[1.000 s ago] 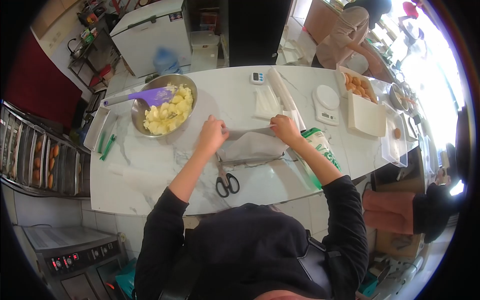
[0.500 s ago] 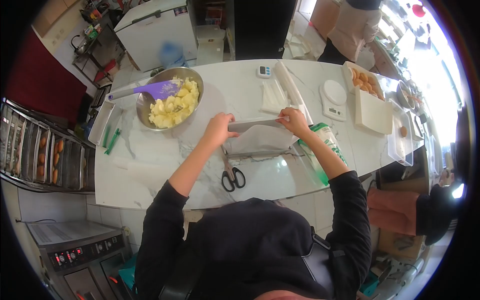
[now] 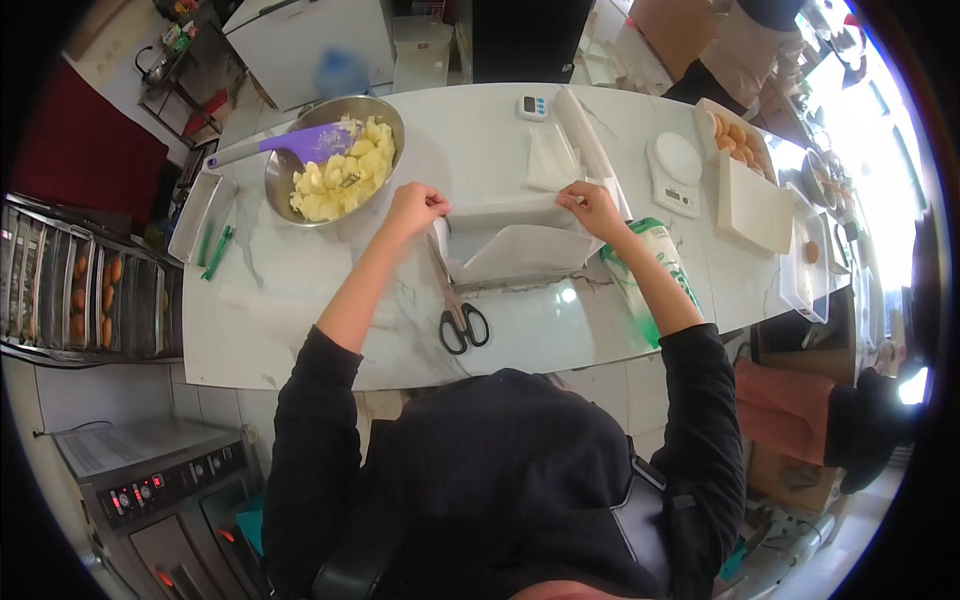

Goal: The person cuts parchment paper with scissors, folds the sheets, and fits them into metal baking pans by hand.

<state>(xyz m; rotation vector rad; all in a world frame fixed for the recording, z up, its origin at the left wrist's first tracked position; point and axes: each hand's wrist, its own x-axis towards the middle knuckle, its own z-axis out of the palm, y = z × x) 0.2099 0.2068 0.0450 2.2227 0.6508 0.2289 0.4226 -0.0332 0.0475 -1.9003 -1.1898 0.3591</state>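
A rectangular metal loaf pan (image 3: pixel 515 283) stands before me on the marble-patterned table, lined with white baking paper (image 3: pixel 525 250). My left hand (image 3: pixel 415 208) is closed in a pinch at the far left corner of the paper. At the far right corner, my right hand (image 3: pixel 594 208) pinches the paper between thumb and fingers. The near flap of the paper slopes up inside the pan. Black-handled scissors (image 3: pixel 461 313) lie just in front of the pan's left end. A green and white packet (image 3: pixel 650 265) is beneath my right forearm.
On the left, a steel bowl (image 3: pixel 281 195) holds soft yellow lumps (image 3: pixel 345 180) and a purple spatula (image 3: pixel 322 143). Another long pan (image 3: pixel 195 222) is at the left edge. A timer (image 3: pixel 533 107), a paper roll (image 3: pixel 592 140), a scale (image 3: pixel 676 195) and a box of buns (image 3: pixel 735 137) stand farther back.
My left hand has shifted from the pan's left side to the far left corner of the paper. The far paper edge now stretches between both hands. The view has tilted slightly.
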